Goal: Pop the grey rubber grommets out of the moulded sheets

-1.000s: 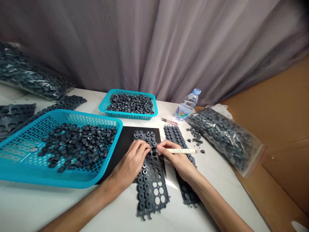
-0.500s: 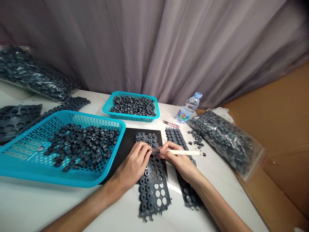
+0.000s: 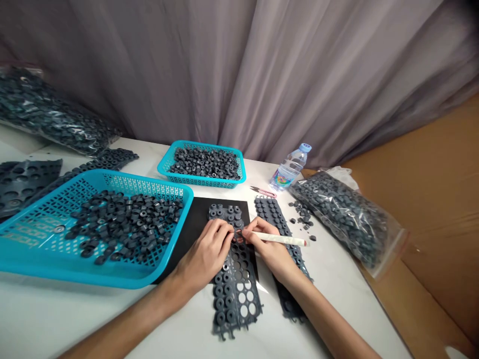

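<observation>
A dark grey moulded rubber sheet (image 3: 241,271) lies lengthwise in front of me, with rubber rings standing on its left side and open round holes on its right. My left hand (image 3: 209,244) rests over the sheet's upper half, its fingers closed on the sheet near the holes; its fingertips are partly hidden. From the other side, my right hand (image 3: 273,252) is closed around a white pen-like tool (image 3: 279,239), whose working tip is covered by the fingers at the sheet. Under the upper part of the sheet is a black board (image 3: 198,212).
A large blue basket (image 3: 112,279) of rubber rings stands left, a smaller blue basket (image 3: 204,180) behind. On the right are a second sheet (image 3: 267,209), thread snips (image 3: 264,191), a water bottle (image 3: 290,169), loose pieces (image 3: 302,214) and a filled bag (image 3: 348,219). Another bag (image 3: 56,114) lies far left.
The tool's back end has swung slightly down and left in my right hand, and the right fingers have moved a little left, closer to my left fingertips. The whole view has shifted slightly.
</observation>
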Motion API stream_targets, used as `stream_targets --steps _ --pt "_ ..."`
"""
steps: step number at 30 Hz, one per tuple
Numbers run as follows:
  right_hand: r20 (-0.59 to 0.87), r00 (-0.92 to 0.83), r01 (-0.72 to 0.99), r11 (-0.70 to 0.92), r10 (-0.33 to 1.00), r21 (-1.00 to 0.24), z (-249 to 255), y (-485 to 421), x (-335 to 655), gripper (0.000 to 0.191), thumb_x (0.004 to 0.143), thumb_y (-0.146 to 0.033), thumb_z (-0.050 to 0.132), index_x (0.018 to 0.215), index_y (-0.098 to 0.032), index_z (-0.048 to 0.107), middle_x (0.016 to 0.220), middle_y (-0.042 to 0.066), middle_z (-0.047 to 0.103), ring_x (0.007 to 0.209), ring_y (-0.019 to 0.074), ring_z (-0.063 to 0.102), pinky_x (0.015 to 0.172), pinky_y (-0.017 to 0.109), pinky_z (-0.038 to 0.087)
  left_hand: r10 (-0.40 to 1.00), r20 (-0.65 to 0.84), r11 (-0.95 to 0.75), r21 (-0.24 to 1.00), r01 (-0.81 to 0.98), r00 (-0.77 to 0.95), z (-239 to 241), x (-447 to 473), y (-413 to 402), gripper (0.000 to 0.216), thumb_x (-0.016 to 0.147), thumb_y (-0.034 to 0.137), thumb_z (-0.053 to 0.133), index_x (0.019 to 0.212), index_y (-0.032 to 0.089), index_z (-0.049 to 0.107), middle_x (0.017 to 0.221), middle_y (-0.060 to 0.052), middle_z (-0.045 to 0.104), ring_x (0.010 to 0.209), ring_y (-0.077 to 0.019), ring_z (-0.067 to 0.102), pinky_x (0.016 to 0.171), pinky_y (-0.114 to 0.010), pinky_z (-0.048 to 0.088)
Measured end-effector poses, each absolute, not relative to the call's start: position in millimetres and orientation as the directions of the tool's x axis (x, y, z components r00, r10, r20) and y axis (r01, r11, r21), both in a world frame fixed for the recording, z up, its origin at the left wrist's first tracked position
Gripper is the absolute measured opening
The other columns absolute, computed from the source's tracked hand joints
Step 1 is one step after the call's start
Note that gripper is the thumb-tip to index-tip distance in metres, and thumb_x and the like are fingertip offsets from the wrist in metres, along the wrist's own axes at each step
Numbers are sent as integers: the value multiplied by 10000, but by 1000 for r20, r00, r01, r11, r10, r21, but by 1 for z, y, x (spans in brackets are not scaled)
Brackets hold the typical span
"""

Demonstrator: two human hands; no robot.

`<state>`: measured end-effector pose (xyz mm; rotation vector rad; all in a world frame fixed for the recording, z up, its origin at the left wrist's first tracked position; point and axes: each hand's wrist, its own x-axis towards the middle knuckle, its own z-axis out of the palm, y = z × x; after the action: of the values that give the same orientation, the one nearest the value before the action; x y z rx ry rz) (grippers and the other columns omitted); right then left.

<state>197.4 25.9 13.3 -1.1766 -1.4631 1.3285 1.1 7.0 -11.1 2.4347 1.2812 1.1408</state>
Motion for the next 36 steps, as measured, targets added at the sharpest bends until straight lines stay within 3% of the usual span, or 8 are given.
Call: stream_targets --steps 8,30,36 --pt "50 -238 184 95 970 -978 7 24 198 219 925 -376 704 829 -218 587 833 10 670 785 193 620 737 299 463 751 562 -629 450 634 347 -13 2 7 184 1062 187 431 1098 215 610 1061 -80 642 1036 -233 646 984 -412 560" --pt "31 -239 214 83 971 -973 7 26 201 214 921 -377 699 832 -215 591 828 7 679 765 187 625 703 286 461 756 545 -629 453 632 363 -11 2 7 150 1047 175 458 1090 222 594 1053 -69 645 1007 -228 644 941 -392 555" --pt "-26 -248 116 3 968 -993 8 26 202 226 880 -351 733 805 -217 568 803 4 680 764 195 676 717 297 499 819 555 -446 460 768 143 -13 0 9 39 1020 258 526 1035 224 514 968 -54 594 914 -246 611 841 -413 532"
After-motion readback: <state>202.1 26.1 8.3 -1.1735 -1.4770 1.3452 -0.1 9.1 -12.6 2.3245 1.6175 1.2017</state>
